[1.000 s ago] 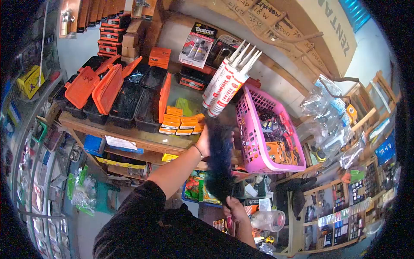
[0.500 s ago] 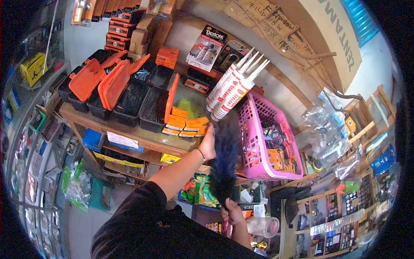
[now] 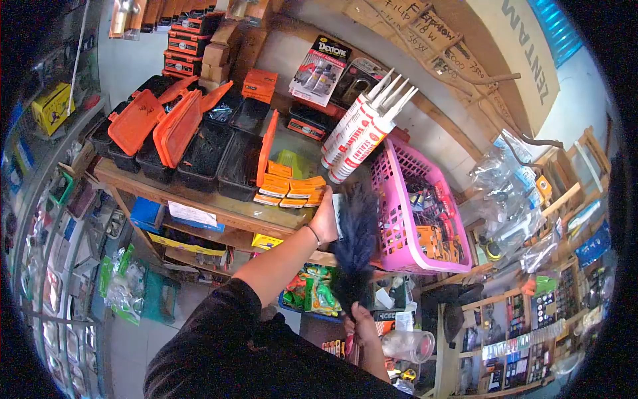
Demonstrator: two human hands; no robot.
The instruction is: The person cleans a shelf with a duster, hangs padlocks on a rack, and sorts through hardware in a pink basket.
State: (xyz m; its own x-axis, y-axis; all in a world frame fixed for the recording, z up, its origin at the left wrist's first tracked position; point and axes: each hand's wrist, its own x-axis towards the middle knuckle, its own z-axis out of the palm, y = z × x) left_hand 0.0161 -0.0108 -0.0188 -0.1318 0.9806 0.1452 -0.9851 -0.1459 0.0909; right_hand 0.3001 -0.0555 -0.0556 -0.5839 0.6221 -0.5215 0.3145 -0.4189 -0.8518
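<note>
My right hand (image 3: 364,326) is wrapped round the handle of a dark feather duster (image 3: 355,239), its fluffy head pointing up. My left hand (image 3: 323,219) is raised at the shelf edge, just right of several small orange boxes (image 3: 282,189). A narrow pale thing (image 3: 338,216) shows along its palm, against the feathers; I cannot tell what it is. The feathers and the back of the hand hide most of the fingers. Behind the duster stand white sealant tubes (image 3: 359,139) with red print. Right of it sits a pink plastic basket (image 3: 415,256) filled with small packets.
Black bins (image 3: 199,159) with raised orange lids (image 3: 183,126) line the wooden shelf (image 3: 246,219). An epoxy adhesive pack (image 3: 319,70) leans at the back. Below lie green packets (image 3: 319,292) and a clear plastic jar (image 3: 415,346). Crowded racks (image 3: 60,266) stand at the left.
The duster's head has shifted slightly right and its feathers look less blurred. The pale thing by my left palm now shows. The view has tilted a little.
</note>
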